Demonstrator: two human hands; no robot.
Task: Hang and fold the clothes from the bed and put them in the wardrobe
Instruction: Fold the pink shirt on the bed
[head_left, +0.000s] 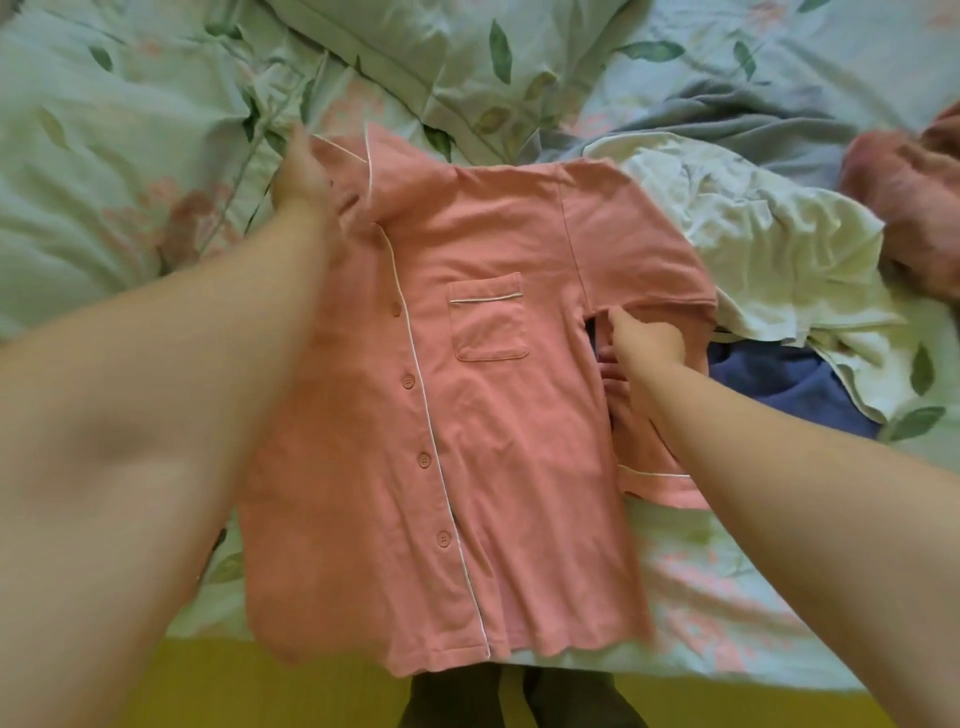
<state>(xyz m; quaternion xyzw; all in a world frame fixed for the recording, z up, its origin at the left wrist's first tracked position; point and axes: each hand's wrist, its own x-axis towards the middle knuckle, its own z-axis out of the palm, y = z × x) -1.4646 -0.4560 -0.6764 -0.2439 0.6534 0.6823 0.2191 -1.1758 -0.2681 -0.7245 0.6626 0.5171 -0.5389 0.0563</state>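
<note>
A pink button-up pyjama shirt (467, 405) with white piping and a chest pocket lies face up across the bed, its hem at the near edge. My left hand (301, 174) rests on the shirt's collar and shoulder at the upper left, its fingers hidden in the cloth. My right hand (644, 345) pinches the fabric at the armpit, where the right sleeve is folded down along the side.
A crumpled white garment (769, 260) and a blue one (779, 389) lie right of the shirt. A pink fuzzy item (909, 208) sits at the far right edge. Pillows in leaf-print covers (441, 62) lie beyond. The bed sheet (727, 597) shows below the sleeve.
</note>
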